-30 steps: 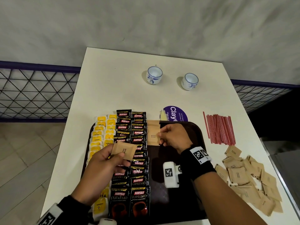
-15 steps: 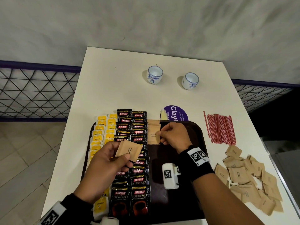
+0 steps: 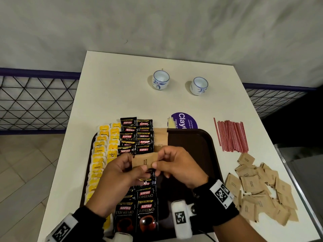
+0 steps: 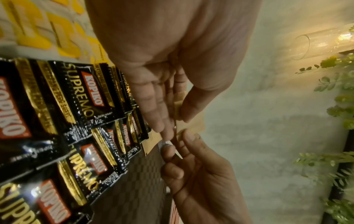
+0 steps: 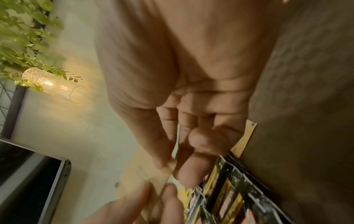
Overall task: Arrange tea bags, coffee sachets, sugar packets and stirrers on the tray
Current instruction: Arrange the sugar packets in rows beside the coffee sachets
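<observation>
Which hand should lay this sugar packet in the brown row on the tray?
Right, probably. Both hands pinch the sugar packet, but the right hand sits nearer the brown row; the left hand hangs over the coffee sachets.

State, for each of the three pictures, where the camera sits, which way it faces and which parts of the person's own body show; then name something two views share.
Head: worn on the head, facing forward and down at the tray; both hands and wrists show.
Left wrist: looks along the left hand over the coffee sachets; right fingertips too.
Right wrist: looks along the right hand; left fingertips below.
Shared: the brown sugar packet both hands pinch.
</observation>
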Action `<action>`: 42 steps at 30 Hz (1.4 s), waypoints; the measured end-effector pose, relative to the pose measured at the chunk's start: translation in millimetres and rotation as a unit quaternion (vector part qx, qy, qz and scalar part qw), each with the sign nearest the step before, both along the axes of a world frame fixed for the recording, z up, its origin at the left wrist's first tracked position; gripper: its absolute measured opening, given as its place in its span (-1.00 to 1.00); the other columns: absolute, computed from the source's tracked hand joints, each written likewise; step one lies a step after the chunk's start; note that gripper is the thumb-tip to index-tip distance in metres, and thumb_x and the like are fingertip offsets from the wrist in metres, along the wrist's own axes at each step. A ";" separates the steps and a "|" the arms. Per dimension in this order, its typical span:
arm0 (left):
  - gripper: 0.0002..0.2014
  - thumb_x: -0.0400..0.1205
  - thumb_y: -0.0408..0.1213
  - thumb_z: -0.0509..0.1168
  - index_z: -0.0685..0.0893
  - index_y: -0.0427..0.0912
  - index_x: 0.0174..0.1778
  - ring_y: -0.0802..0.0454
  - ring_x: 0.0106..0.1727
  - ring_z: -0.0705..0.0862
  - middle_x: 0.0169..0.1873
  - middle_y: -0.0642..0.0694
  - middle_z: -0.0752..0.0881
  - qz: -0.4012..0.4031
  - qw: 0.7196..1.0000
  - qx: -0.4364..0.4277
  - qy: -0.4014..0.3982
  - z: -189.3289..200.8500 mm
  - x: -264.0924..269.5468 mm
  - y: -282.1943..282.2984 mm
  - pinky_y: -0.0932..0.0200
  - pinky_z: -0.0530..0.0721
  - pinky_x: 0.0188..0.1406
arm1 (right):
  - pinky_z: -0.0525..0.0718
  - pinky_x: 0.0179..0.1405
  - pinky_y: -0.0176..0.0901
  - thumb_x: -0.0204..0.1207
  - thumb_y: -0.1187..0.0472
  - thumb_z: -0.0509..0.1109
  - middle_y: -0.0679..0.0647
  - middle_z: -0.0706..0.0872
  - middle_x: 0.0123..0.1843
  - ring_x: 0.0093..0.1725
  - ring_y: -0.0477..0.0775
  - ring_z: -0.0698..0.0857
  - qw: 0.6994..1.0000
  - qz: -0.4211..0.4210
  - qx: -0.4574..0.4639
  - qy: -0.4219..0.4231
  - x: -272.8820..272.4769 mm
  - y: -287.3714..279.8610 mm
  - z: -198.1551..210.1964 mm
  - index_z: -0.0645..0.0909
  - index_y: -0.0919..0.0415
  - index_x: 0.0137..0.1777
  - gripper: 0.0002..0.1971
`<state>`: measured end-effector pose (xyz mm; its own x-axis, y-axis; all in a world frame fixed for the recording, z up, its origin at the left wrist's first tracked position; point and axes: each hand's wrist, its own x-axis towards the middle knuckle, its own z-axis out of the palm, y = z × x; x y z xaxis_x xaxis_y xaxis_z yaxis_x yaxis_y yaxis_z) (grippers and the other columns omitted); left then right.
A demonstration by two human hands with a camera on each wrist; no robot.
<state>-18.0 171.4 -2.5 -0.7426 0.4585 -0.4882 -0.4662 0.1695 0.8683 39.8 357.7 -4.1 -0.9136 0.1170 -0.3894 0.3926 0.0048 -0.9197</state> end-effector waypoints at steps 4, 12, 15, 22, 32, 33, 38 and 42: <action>-0.85 0.56 -0.31 0.54 0.81 0.07 -0.08 0.03 -0.01 0.83 -0.07 0.02 0.87 -0.047 0.993 -0.049 0.092 0.1 -0.2 -0.8 -0.04 0.78 -0.01 | 0.52 -0.59 -0.29 0.52 0.51 0.47 0.05 0.74 -0.27 -0.44 0.03 0.74 0.998 -0.011 0.063 0.026 -0.2 8.2 10.0 0.63 0.26 -0.13 -0.84; -0.79 0.53 -0.41 0.55 0.81 0.02 -0.29 -0.01 -0.31 0.82 -0.27 -0.13 0.85 -0.038 0.991 -0.046 0.119 2.0 -4.0 0.5 0.21 0.71 -0.41 | 0.57 -0.52 -0.27 0.49 0.48 0.53 0.13 0.68 -0.30 -0.39 0.02 0.70 0.998 -0.056 0.020 0.022 6.6 9.3 15.2 0.70 0.38 -0.06 -0.91; -0.88 0.53 -0.43 0.54 0.82 -0.12 -0.22 -0.02 -0.32 0.83 -0.25 -0.14 0.86 -0.038 0.993 -0.050 0.104 -0.3 -2.0 0.7 0.17 0.72 -0.43 | 0.57 -0.54 -0.26 0.49 0.51 0.51 0.18 0.69 -0.31 -0.41 0.03 0.72 0.998 -0.070 0.004 -0.006 11.4 8.2 8.0 0.68 0.38 -0.10 -0.91; -0.87 0.61 -0.32 0.47 0.84 0.03 -0.08 0.07 -0.27 0.82 -0.20 0.01 0.87 -0.037 0.987 -0.090 0.131 1.0 -3.7 -13.5 0.15 0.73 -0.33 | 0.58 -0.54 -0.27 0.53 0.50 0.46 0.29 0.75 -0.30 -0.43 0.05 0.69 0.981 -0.175 0.039 -0.079 0.1 37.7 -1.7 0.69 0.39 -0.11 -0.96; -0.72 0.60 -0.32 0.48 0.82 0.22 -0.27 -0.02 -0.38 0.72 -0.40 0.04 0.83 0.021 0.977 -0.163 0.137 -8.5 -12.7 -66.9 0.16 0.62 -0.30 | 0.60 -0.57 -0.27 0.52 0.47 0.47 0.28 0.70 -0.37 -0.51 0.03 0.65 0.969 -0.184 0.081 -0.143 -27.2 40.8 -29.7 0.65 0.35 -0.16 -0.91; -0.73 0.60 -0.33 0.48 0.83 0.18 -0.29 0.01 -0.40 0.71 -0.42 0.05 0.82 0.023 0.977 -0.166 0.132 -8.8 -11.3 -68.1 0.17 0.61 -0.32 | 0.60 -0.57 -0.26 0.52 0.47 0.48 0.28 0.70 -0.39 -0.52 0.03 0.65 0.969 -0.184 0.080 -0.145 -27.8 39.8 -31.2 0.64 0.35 -0.16 -0.91; -0.72 0.59 -0.32 0.49 0.82 0.20 -0.33 -0.05 -0.35 0.74 -0.41 0.08 0.83 0.009 0.978 -0.174 0.119 -6.8 -3.8 -64.5 0.16 0.61 -0.30 | 0.63 -0.54 -0.22 0.51 0.39 0.51 0.19 0.74 -0.39 -0.49 0.03 0.70 0.963 -0.193 0.129 -0.138 -26.9 39.8 -26.2 0.67 0.30 -0.17 -0.92; -0.68 0.59 -0.32 0.50 0.80 0.29 -0.30 -0.06 -0.28 0.78 -0.38 0.11 0.84 -0.012 0.977 -0.170 0.128 -2.8 -3.0 -59.7 0.19 0.64 -0.30 | 0.59 -0.54 -0.26 0.50 0.27 0.54 0.09 0.76 -0.33 -0.41 -0.03 0.72 0.949 -0.218 0.200 -0.104 4.6 62.5 -6.5 0.71 0.21 -0.11 -0.94</action>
